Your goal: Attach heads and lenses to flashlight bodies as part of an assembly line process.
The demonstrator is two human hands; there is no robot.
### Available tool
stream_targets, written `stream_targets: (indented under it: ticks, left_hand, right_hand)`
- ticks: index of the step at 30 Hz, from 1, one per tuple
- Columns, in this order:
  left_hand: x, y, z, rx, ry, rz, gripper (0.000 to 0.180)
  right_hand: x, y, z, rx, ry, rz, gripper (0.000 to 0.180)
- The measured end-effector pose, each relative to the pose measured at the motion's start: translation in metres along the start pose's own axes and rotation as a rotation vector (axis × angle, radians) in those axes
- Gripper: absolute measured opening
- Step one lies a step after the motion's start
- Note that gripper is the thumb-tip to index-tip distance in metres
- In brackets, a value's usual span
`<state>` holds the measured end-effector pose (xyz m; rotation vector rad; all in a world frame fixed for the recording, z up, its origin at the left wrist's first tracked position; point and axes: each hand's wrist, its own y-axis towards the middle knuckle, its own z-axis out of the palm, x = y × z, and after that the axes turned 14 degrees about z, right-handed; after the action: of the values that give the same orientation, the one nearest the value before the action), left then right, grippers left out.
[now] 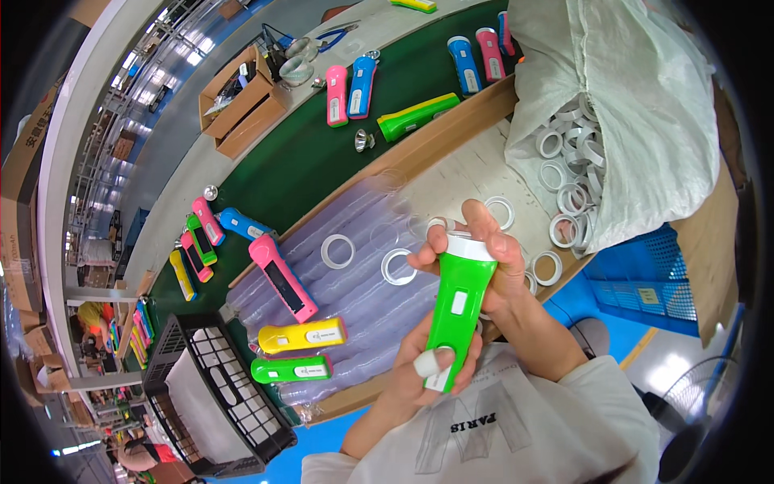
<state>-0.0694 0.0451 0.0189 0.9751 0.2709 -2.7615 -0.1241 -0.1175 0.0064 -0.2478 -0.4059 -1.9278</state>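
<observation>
A green flashlight (461, 274) is held tilted in front of my chest, its wide head pointing away from me. My left hand (423, 367) is wrapped around the lower body, with a white cover on the thumb. The fingers of my right hand (504, 270) close around the white ring (470, 245) at the flashlight's head. Whether the ring is fully seated cannot be made out. Loose white rings (338, 252) lie on the bench beyond my hands, near faint clear discs (385, 235). A pink flashlight (282, 278), a yellow one (302, 335) and another green one (292, 369) lie to the left.
A white sack (645, 105) spilling several white rings stands at the right, above a blue crate (645, 278). Along the green conveyor belt (266, 173) lie more flashlights and a shiny reflector (364, 140). A cardboard box (242, 105) sits beyond it. A black crate (234, 387) is at the lower left.
</observation>
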Motion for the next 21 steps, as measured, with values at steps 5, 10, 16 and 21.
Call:
stream_targets:
  ticks: [5, 10, 16, 21]
  left_hand:
    - [0.006, 0.023, -0.025, 0.076, 1.358, 0.612, 0.058]
    - [0.009, 0.025, -0.035, 0.024, 1.374, 0.606, 0.059]
    - [0.01, 0.011, -0.019, 0.0, 0.95, 0.343, 0.058]
    - [0.015, 0.002, -0.003, 0.025, -0.315, -0.103, 0.057]
  right_hand:
    - [0.002, -0.008, -0.002, -0.332, -0.373, -0.114, 0.02]
    - [0.007, -0.002, 0.002, -0.418, -0.324, 0.048, 0.018]
    - [0.008, -0.006, 0.002, -0.294, -0.311, 0.017, 0.025]
    - [-0.011, 0.003, -0.017, 0.193, 0.072, -0.013, 0.029]
